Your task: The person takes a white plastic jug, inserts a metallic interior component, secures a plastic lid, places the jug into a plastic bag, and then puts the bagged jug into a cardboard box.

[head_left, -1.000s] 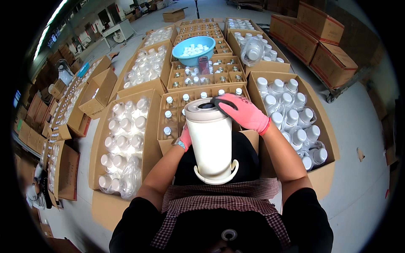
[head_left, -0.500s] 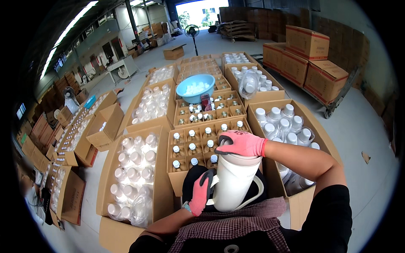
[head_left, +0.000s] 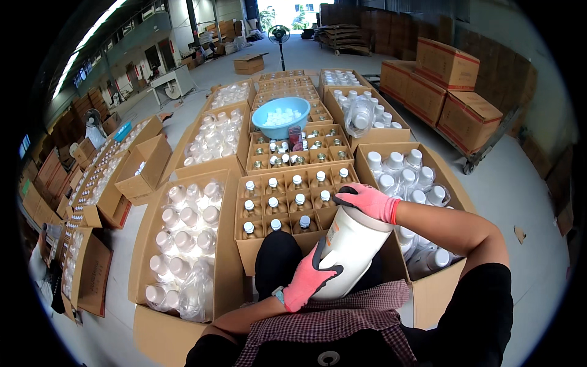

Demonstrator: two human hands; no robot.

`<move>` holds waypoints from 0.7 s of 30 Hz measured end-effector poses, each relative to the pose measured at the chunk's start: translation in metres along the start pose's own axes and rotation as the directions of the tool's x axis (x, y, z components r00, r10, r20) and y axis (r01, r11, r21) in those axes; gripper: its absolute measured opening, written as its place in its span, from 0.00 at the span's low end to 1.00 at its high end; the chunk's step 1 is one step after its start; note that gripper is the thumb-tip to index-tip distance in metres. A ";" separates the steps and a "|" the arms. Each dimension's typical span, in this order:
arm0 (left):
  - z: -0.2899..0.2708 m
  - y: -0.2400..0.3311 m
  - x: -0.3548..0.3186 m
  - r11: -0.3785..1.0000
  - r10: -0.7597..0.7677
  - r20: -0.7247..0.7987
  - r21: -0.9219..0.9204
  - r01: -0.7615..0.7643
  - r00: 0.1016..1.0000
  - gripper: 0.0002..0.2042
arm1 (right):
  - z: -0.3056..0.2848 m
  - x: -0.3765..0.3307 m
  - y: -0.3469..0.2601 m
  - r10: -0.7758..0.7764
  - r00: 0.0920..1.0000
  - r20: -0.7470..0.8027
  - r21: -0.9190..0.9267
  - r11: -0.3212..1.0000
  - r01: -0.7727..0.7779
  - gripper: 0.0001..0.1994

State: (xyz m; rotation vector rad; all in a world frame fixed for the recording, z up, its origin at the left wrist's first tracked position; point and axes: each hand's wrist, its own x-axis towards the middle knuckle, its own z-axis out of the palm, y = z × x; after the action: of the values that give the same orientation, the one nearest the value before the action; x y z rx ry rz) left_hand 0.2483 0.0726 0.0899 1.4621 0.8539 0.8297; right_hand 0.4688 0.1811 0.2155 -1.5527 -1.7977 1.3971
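White container (head_left: 354, 248) leans further right than moments ago; left hand (head_left: 309, 279) curls round body, right hand (head_left: 372, 203) clasps top, weight apparently shared.

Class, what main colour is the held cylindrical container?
Mainly off-white: the tall cylindrical container, seen best in the head view.

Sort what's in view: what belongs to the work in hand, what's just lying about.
Seemingly part of it:
white container, held by left hand and right hand
white-capped bottles

Probably just lying about:
standing fan
stacked cartons
brown scrap
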 end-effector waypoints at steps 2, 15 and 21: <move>-0.044 0.012 0.006 0.989 0.053 0.148 -0.142 -0.032 0.988 0.44 | 0.023 -0.036 -0.020 -0.694 0.718 0.052 -0.518 0.596 0.613 0.29; -0.070 0.036 0.014 0.994 0.005 0.374 -0.104 0.037 0.928 0.42 | 0.013 -0.082 -0.036 -0.686 0.696 0.212 -0.486 0.544 0.684 0.32; -0.010 0.019 0.018 0.993 -0.029 0.040 -0.111 0.033 0.999 0.41 | -0.004 -0.024 0.012 -0.454 0.891 0.033 -0.209 0.868 0.450 0.25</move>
State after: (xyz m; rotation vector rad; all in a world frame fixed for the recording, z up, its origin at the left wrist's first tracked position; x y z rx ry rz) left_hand 0.2492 0.0918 0.1096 1.3594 0.7872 0.8117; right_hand 0.4850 0.1601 0.2145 -1.1156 -2.1777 0.9897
